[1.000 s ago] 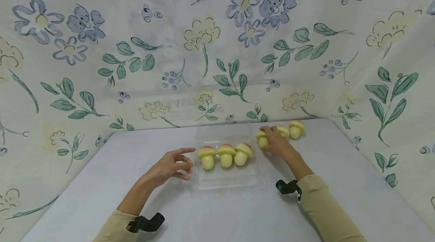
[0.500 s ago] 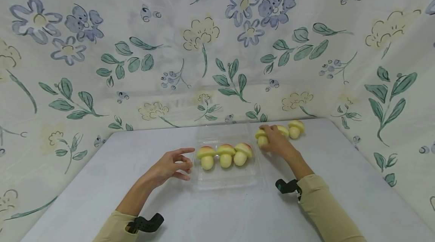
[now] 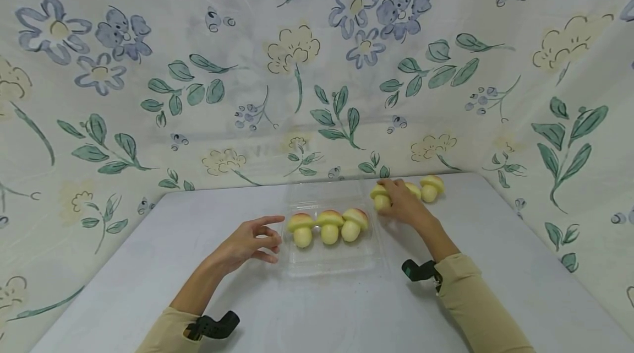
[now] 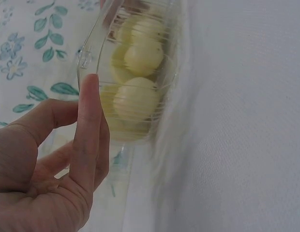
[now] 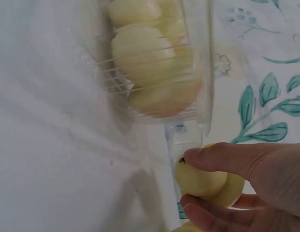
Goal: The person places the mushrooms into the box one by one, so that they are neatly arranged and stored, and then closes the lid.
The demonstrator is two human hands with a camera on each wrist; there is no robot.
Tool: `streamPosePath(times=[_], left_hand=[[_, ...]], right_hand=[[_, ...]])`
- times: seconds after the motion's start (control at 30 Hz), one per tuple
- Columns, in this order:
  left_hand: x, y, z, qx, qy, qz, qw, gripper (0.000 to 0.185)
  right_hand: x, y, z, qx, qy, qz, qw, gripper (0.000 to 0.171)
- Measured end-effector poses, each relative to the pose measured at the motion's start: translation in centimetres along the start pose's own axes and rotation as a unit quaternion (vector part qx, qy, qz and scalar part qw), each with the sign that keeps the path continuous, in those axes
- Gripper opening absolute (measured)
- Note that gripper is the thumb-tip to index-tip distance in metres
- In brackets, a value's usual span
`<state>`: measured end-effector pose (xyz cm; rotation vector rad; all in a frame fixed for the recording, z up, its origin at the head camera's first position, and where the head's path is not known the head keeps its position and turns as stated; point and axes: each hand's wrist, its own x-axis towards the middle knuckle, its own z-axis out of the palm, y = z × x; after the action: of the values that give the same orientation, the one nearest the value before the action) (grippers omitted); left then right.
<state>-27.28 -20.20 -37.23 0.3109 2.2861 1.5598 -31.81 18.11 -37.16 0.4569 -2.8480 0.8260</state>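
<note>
A clear plastic container (image 3: 331,266) with its lid folded back holds three yellow mushroom-shaped pieces (image 3: 329,234) with reddish cap tops, lying in a row. At its left side my left hand (image 3: 251,242) touches the rim with a fingertip, the fingers fairly straight. To the right of the container, my right hand (image 3: 403,205) grips another mushroom-shaped piece (image 3: 381,202) between thumb and fingers. In the right wrist view that piece (image 5: 201,179) shows a small dark mark on its rounded stem end, and the hand hides part of it.
Behind the right hand lie two more mushroom-shaped pieces, one partly covered (image 3: 413,190) and one in full view (image 3: 431,188) near the table's back right corner. A flower-printed cloth (image 3: 297,138) rises behind the white table (image 3: 322,314).
My right hand has shifted slightly left and up with the mushroom-shaped piece in its grip. The left hand and the container have stayed in place.
</note>
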Motion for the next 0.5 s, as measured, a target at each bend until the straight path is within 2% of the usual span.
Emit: streamPosePath(times=[0.3, 0.5], left_hand=[[-0.1, 0.2, 0.0, -0.003, -0.004, 0.004, 1.0, 0.068], [-0.1, 0.0, -0.1, -0.003, -0.008, 0.007, 0.9999, 0.069]], right_hand=[[-0.4, -1.4, -1.3, 0.004, -0.002, 0.007, 1.0, 0.067], [-0.4, -1.9, -1.5, -0.001, 0.004, -0.005, 1.0, 0.069]])
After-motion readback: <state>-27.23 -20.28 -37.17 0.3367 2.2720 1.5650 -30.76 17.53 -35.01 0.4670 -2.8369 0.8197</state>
